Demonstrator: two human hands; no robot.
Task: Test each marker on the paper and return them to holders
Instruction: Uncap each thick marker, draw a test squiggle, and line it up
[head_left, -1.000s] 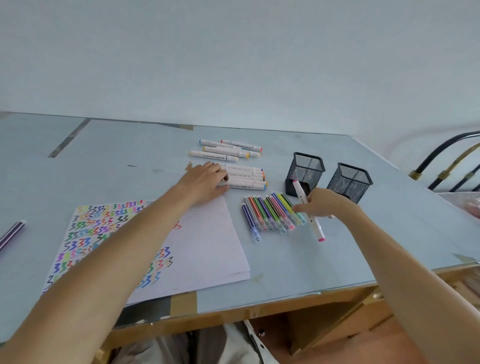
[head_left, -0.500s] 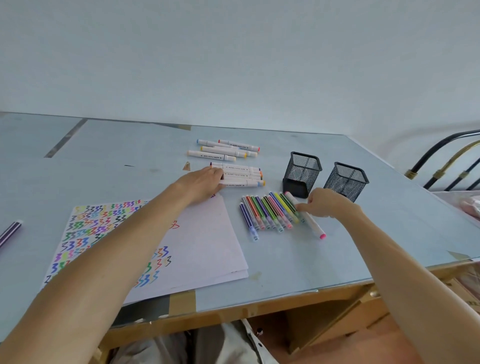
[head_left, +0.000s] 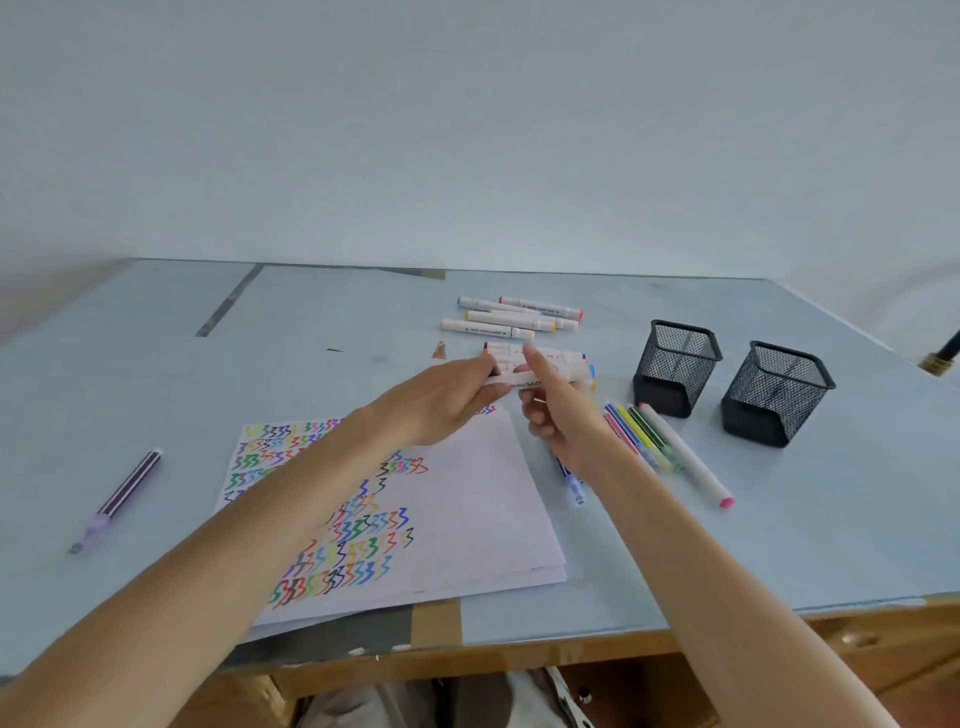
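Both hands, left hand (head_left: 441, 397) and right hand (head_left: 558, 410), apparently grip one white marker (head_left: 511, 383)

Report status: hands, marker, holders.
Both hands grip one white marker above the paper. Both mesh holders stand empty. Nothing in the way.

Home craft desk (head_left: 779, 545), plain wall (head_left: 467, 130)

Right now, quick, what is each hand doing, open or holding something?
Left hand: grips one end of a white marker.
Right hand: pinches the same marker's other end.
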